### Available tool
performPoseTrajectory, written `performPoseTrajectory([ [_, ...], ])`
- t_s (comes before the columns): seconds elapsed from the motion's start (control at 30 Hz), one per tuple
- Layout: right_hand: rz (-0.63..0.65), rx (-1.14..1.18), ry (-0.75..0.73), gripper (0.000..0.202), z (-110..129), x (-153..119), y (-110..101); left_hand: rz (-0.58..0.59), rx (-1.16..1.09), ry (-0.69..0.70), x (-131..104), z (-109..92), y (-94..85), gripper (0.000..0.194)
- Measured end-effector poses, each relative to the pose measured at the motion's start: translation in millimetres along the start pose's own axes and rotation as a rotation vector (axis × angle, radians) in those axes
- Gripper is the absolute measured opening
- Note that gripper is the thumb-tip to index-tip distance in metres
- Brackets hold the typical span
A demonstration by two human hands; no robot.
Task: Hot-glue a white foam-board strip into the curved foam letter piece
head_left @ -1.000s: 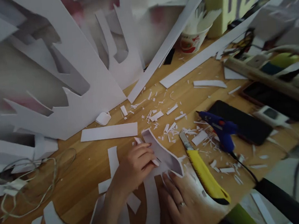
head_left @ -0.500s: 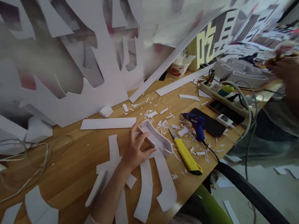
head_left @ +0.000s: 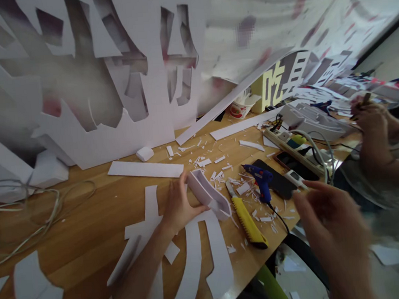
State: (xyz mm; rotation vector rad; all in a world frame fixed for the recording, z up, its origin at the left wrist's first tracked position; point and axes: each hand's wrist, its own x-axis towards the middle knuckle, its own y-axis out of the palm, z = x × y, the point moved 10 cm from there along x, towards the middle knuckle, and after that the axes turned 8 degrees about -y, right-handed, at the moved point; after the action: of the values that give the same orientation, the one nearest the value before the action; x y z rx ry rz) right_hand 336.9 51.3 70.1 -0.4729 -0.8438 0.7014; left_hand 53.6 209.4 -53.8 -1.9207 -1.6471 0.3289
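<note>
Two hands: my left hand [head_left: 176, 203] grips the walled white foam-board piece [head_left: 203, 193] on the desk [head_left: 94, 219]; my right hand [head_left: 337, 230], blurred, hovers part-open. Light, even finger pressure should best spare the thin upright walls [head_left: 218, 193] from bending.

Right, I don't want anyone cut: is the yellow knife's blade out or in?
Out: the grey blade sticks out past the end of the yellow handle.
</note>
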Motion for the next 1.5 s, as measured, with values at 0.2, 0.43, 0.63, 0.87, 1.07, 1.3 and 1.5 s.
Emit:
performPoseTrajectory([
  [0.2,0.114,0.14,0.103,0.085,-59,27,78,0.136,0.115,-0.015,8,-17,3.9,0.106],
  [0.43,0.216,0.237,0.121,0.084,-79,19,113,0.114,0.126,-0.013,3,-11,10.3,0.077],
  [0.63,0.293,0.154,0.147,0.065,-85,21,117,0.147,0.139,0.017,3,-14,10.2,0.071],
  [0.87,0.304,-0.051,0.127,0.056,-79,29,121,0.156,0.151,0.048,2,-13,12.1,0.072],
  [1.07,0.299,-0.099,0.153,0.054,-83,35,124,0.109,0.133,0.075,1,-19,5.1,0.071],
  [1.3,0.204,0.019,0.18,0.053,-61,31,99,0.111,0.148,0.051,2,-18,3.0,0.076],
  [1.5,0.172,0.369,0.199,0.042,-16,-8,66,0.088,0.138,0.053,2,-15,2.8,0.073],
])
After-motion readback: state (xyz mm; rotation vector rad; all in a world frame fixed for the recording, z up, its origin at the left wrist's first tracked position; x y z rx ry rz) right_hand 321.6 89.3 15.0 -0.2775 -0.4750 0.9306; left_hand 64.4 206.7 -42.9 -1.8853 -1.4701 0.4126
